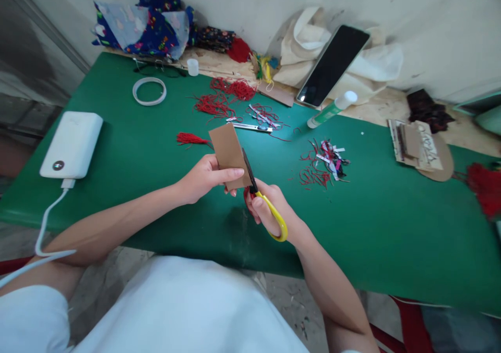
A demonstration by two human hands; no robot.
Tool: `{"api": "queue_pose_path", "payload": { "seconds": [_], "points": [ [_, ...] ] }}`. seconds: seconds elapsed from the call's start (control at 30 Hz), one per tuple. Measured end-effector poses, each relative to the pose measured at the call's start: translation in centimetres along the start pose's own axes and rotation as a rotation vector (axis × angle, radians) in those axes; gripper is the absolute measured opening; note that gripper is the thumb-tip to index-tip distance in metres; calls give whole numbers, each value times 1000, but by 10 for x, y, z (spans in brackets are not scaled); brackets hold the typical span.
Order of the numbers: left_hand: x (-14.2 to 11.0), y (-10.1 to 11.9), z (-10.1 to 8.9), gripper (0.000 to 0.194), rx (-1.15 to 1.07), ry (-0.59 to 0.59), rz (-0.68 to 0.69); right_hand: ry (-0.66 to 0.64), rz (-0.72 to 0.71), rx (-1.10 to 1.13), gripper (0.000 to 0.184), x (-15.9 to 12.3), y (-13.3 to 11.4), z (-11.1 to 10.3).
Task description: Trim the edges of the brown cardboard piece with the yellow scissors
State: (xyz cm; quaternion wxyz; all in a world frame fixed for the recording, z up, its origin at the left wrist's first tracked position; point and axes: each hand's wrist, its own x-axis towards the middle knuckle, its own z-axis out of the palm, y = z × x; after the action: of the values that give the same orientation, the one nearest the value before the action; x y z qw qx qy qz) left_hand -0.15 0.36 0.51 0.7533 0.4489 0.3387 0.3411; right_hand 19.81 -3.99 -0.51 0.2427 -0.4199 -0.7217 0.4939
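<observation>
Left hand (205, 178), seen from the head camera, pinches a brown cardboard piece (229, 152) at its lower edge, thumb on the near face and fingers curled behind, holding it tilted above the green table (391, 227). Right hand (270, 207) sits just beside it on the right, closed through the yellow handles of the scissors (262, 196), whose dark blades lie against the card's right edge. Beyond the left hand lies a red tassel (190, 139); farther back a craft knife (252, 127) sits among red threads. Beyond and right of the scissor hand is a heap of thread scraps (324, 165). Well left of the left hand rests a white power bank (72, 144) with its cable.
</observation>
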Motion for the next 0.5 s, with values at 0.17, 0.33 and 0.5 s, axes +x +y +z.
{"api": "queue_pose_path", "payload": {
  "seconds": [0.17, 0.33, 0.5],
  "points": [
    [1, -1, 0, 37, -7, 17, 1, 27, 65, 10, 68, 0, -4, 3],
    [2, -2, 1, 35, -1, 48, -2, 45, 58, -68, 67, 1, -7, 4],
    [2, -4, -1, 34, 39, 64, -6, 45, 85, -59, 65, 1, -11, 3]
  ]
}}
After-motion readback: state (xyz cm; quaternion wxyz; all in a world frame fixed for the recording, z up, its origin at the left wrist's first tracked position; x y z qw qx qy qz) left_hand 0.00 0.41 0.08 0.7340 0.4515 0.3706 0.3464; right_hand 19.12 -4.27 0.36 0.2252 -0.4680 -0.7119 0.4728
